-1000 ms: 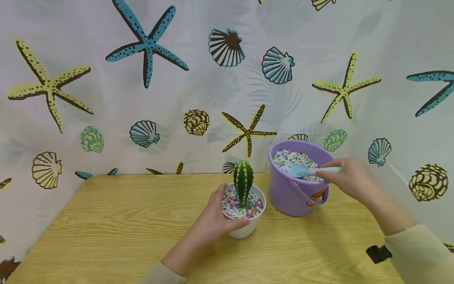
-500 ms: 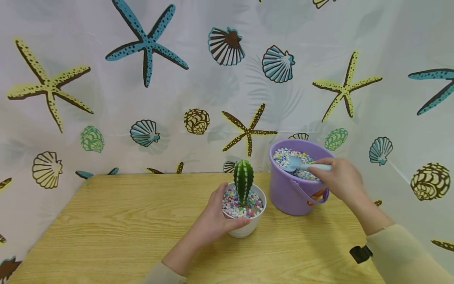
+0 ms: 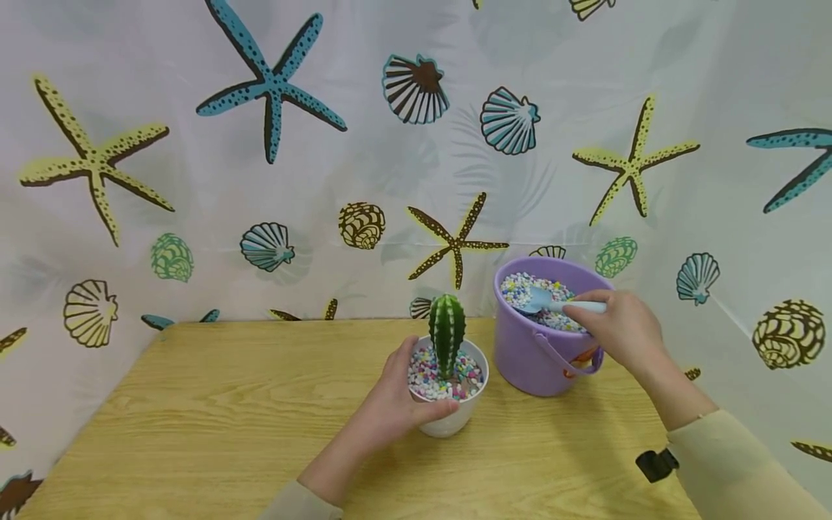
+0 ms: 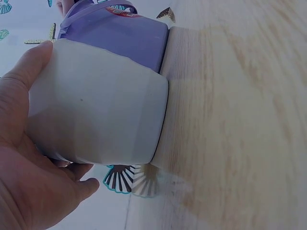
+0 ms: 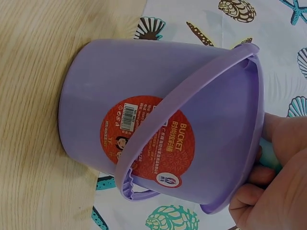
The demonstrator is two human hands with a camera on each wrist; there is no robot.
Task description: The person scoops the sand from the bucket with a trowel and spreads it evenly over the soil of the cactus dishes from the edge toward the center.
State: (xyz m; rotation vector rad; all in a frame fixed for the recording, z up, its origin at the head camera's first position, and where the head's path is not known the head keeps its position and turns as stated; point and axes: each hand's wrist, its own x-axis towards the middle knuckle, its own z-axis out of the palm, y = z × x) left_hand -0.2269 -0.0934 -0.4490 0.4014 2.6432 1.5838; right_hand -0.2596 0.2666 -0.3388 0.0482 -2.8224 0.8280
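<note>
My left hand [image 3: 394, 404] curls around the side of a white flowerpot [image 3: 445, 426], thumb at the front and fingers at the left. A green ribbed cactus [image 3: 446, 336] stands upright in it amid multicoloured pebbles [image 3: 429, 379]. The left wrist view shows the pot's base on the table. Over the rim of a purple bucket [image 3: 529, 361], my right hand [image 3: 627, 325] grips the handle of a light blue shovel [image 3: 539, 298]. The blade lies on small coloured pebbles [image 3: 516, 287] inside the bucket. In the right wrist view, the bucket wall hides most of the shovel.
Both containers stand on a wooden table [image 3: 260, 404], the bucket just behind and right of the pot. A white curtain [image 3: 364, 159] printed with starfish and shells hangs behind. The bucket's handle [image 3: 565, 361] hangs down at its front.
My right hand has shifted slightly left, and the shovel blade has moved back and left over the pebbles, then barely moved in the last half second. My left hand and the pot stay put.
</note>
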